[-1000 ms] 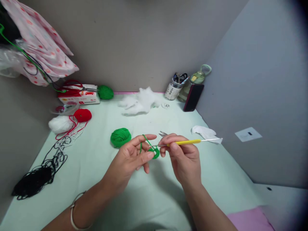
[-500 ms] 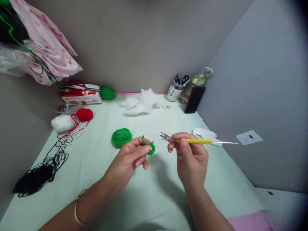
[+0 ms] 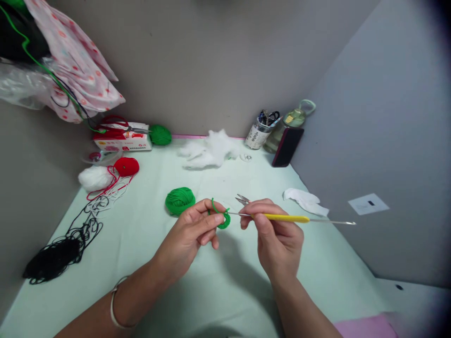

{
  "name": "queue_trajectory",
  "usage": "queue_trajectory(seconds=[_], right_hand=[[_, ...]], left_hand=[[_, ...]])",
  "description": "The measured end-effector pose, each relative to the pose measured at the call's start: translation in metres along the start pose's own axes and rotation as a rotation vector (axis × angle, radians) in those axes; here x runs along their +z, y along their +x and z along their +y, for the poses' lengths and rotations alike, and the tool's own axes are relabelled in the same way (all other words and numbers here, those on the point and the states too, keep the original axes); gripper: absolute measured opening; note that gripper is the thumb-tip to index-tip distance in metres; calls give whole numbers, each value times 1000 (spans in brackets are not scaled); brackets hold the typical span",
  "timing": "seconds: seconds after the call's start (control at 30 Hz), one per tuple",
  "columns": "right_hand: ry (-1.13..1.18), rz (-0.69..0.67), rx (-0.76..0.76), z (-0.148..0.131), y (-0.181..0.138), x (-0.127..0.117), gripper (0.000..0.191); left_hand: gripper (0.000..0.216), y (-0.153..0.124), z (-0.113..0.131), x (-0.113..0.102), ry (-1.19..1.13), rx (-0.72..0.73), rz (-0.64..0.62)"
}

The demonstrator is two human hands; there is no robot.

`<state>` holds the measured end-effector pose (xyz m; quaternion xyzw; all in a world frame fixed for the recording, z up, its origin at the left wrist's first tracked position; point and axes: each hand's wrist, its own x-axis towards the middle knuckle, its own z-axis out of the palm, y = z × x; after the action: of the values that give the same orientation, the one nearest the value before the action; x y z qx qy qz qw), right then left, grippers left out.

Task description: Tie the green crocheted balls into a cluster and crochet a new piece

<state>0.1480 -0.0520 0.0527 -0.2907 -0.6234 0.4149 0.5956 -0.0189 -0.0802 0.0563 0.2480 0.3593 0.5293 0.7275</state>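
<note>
My left hand [image 3: 190,234] pinches a small green crochet piece [image 3: 224,219] between thumb and forefinger, with green yarn looped over the forefinger. My right hand [image 3: 276,237] grips a crochet hook with a yellow handle [image 3: 287,218]; its metal tip points left and reaches the green piece. A green yarn ball [image 3: 180,200] lies on the table just left of my left hand. Small metal snips [image 3: 242,200] lie on the table behind the hook.
On the pale green table [image 3: 148,263]: black yarn tangle [image 3: 52,256], white yarn ball [image 3: 94,177], red yarn ball [image 3: 126,166], a red-white box [image 3: 121,140], another green ball [image 3: 160,134], white stuffing [image 3: 211,148], a jar of tools [image 3: 260,131], a bottle [image 3: 289,123], a dark phone [image 3: 287,146], white tissue [image 3: 306,200].
The hook was in the green piece, pulled out to the right, and its tip has now come back to the piece. The yarn loop over my left forefinger has tightened.
</note>
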Motion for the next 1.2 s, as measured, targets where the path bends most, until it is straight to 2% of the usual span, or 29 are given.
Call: queue_trajectory(seconds=[0.5, 0.57, 0.73, 0.9, 0.97, 1.07, 1.2], right_hand=[[-155, -50, -93, -6, 0, 2, 23], [-123, -75, -67, -5, 0, 3, 23], [-128, -168, -55, -2, 1, 4, 22], [-158, -162, -68, -3, 1, 6, 20], [-118, -123, -44, -1, 0, 6, 19], [60, -58, 92, 3, 2, 5, 16], [272, -72, 250, 2, 7, 2, 18]], left_hand=[[15, -1, -1, 2, 66, 60, 3], [24, -1, -3, 3, 80, 53, -21], [62, -1, -1, 2, 108, 23, -57], [83, 0, 3, 2, 141, 26, -74], [82, 0, 4, 3, 159, 46, -51], [69, 0, 3, 3, 185, 74, -19], [51, -2, 4, 0, 233, 93, -3]])
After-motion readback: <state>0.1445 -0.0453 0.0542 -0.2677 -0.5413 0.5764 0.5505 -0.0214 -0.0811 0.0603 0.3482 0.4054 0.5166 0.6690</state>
